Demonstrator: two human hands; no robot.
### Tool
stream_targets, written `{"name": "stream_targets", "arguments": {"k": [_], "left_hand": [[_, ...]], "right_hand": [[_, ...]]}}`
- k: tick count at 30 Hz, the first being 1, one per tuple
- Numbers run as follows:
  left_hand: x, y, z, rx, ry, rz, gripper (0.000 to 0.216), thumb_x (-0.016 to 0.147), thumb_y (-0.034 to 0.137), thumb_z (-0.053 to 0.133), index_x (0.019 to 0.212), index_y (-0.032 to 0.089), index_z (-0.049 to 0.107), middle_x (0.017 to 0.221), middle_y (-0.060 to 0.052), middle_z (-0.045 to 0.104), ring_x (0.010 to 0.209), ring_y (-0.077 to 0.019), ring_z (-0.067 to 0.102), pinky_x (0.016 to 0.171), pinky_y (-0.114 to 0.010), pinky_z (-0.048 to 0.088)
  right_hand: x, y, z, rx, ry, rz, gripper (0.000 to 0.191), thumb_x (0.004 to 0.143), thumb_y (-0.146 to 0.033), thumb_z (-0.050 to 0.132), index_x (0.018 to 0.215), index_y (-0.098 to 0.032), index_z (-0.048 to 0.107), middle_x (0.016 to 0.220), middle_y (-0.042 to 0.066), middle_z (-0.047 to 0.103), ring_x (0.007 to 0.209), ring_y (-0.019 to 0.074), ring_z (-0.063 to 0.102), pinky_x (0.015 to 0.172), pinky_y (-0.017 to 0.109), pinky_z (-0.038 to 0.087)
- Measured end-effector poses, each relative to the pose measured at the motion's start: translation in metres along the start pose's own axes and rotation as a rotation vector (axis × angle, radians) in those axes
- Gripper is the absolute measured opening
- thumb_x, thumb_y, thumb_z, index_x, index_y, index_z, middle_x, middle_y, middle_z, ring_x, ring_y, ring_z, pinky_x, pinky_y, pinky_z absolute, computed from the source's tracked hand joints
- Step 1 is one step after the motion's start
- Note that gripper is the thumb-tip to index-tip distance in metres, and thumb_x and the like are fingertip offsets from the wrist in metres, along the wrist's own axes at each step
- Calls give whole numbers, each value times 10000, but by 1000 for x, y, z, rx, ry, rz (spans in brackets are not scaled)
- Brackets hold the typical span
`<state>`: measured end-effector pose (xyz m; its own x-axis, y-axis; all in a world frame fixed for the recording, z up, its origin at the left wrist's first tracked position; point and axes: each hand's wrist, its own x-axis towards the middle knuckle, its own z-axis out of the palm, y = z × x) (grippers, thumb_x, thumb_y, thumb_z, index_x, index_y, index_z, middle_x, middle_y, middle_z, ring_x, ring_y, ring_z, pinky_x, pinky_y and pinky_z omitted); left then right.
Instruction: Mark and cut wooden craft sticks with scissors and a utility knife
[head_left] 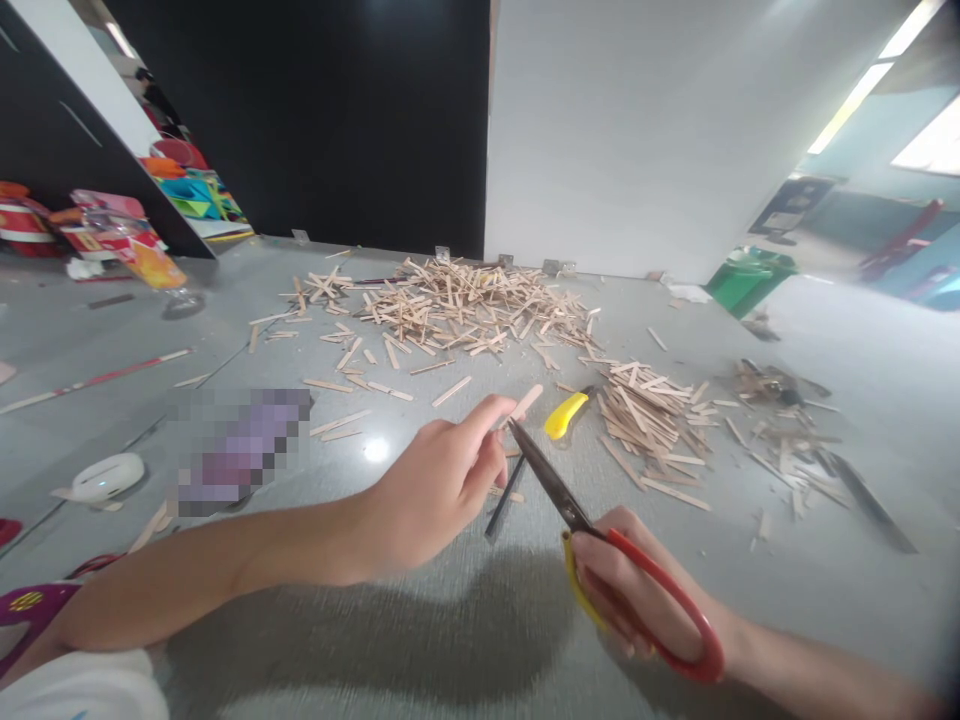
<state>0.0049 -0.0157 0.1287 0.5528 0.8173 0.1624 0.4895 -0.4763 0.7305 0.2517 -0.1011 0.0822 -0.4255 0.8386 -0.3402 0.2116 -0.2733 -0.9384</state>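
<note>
Between the thumb and fingers of my left hand (435, 480) is pinched a short wooden stick (528, 402) with a rounded end. My right hand (637, 580) is wrapped round the handles of a pair of scissors (551, 480), one handle red and the other yellow. Their dark blades point up and left, with the tips right at the stick by my left fingertips. Whether the blades touch the wood I cannot tell. Just beyond lies a yellow utility knife (567, 414). Under the blades a narrow dark strip (504, 500) rests on the grey tabletop (450, 620).
A big heap of wooden sticks (480, 305) spreads along the back, and a smaller pile (649, 415) lies to the right. At left are a white earbud case (109, 477), a blurred-out purple object (244, 450) and a tipped bottle (142, 255). A green bin (750, 280) stands back right.
</note>
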Motion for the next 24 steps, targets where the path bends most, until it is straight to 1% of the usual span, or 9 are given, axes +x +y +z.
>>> {"name": "stream_targets", "arguments": {"k": [4,7,9,12,17,22,24], "left_hand": [[-1,-3,1,46,15,-9,310,1155,277,382,1400,246,570,797,23,779,504,-117,528,525,-262,361],[-1,-4,0,50,30,12,305,1152,264,393,1400,254,569,819,23,782,524,-115,557,529,-260,357],[-1,-4,-1,59,51,43,289,1140,244,412,1375,253,580,821,28,775,523,-108,550,534,-259,357],[-1,-6,-2,80,78,88,276,1117,214,435,1336,249,600,819,35,766,500,-97,503,532,-261,346],[0,-6,-2,110,97,107,306,1105,194,439,1348,240,618,781,39,753,506,-103,531,532,-266,332],[3,-6,0,110,92,91,303,1118,221,438,1352,234,631,781,37,757,492,-100,514,527,-261,336],[3,-6,0,105,87,82,309,1124,229,439,1367,236,629,790,32,761,504,-102,527,534,-262,342]], "right_hand": [[0,-6,2,9,6,35,677,997,-665,534,445,-285,442,371,-38,412,326,96,370,389,259,310],[0,-8,3,13,19,20,595,969,-611,569,486,-287,445,403,-47,425,369,101,383,446,267,377],[1,-8,3,16,20,-8,581,962,-623,580,507,-288,446,417,-51,426,395,108,398,489,278,424],[1,-8,3,16,9,-19,593,966,-639,574,505,-287,449,418,-49,428,401,111,407,487,278,417],[1,-7,1,21,-1,16,637,994,-610,548,458,-284,439,381,-43,414,342,97,357,406,265,301],[0,-4,1,27,7,-3,746,1007,-758,554,450,-275,440,366,-48,400,332,88,350,400,257,296],[-1,-1,1,35,-2,-22,777,1017,-784,546,445,-269,439,361,-49,398,326,84,351,394,250,298]]}}
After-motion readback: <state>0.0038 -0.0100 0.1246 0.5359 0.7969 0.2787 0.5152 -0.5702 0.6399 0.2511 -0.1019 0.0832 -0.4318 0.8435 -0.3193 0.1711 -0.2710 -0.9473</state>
